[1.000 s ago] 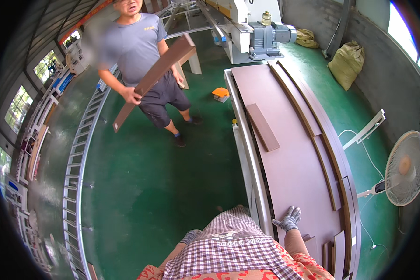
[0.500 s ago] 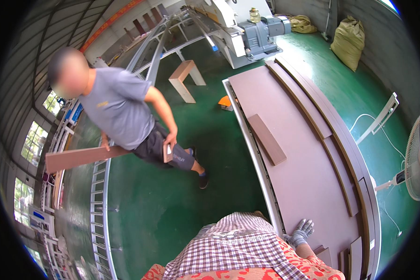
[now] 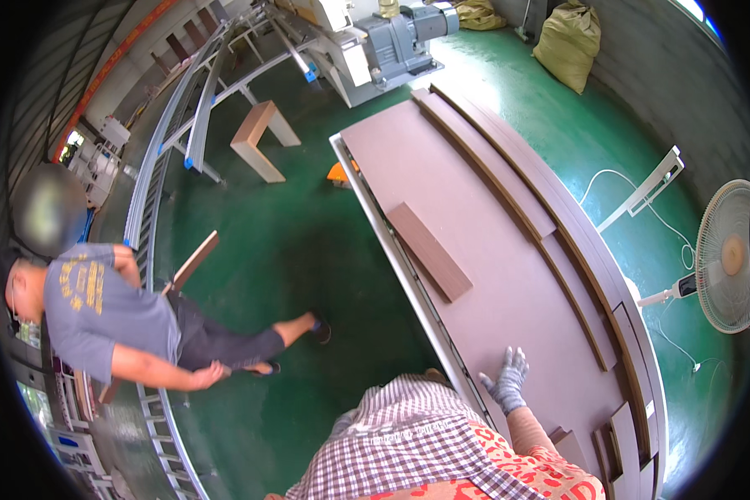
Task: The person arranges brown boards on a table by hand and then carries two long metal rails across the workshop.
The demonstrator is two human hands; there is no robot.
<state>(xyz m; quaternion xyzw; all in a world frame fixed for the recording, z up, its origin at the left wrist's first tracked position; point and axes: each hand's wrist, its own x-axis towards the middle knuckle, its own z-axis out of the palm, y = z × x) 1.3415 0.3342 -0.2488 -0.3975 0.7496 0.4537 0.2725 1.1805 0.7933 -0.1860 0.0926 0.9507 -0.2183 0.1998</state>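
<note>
My right hand (image 3: 508,381), in a grey glove, lies with its fingers spread on a large brown panel (image 3: 533,325) that tops a long table. Nothing is in its grip. Farther along that panel, a short brown board (image 3: 429,250) rests near the left edge. Long narrow strips (image 3: 517,212) run along the panel's right side, and several smaller pieces (image 3: 625,446) lie to the right of my forearm. My left hand is out of sight; a checked apron (image 3: 383,437) fills the lower middle.
A person in a grey T-shirt (image 3: 112,312) walks at the left with a brown board (image 3: 195,261). Beyond are a roller track (image 3: 171,442), a U-shaped wooden stand (image 3: 267,137), an orange object (image 3: 338,175) and a machine with a grey motor (image 3: 400,46). A fan (image 3: 732,254) stands right.
The other person has moved left and nearer, turning their back, with the board. My view has shifted right. My right hand stays on the panel, fingers spreading wider.
</note>
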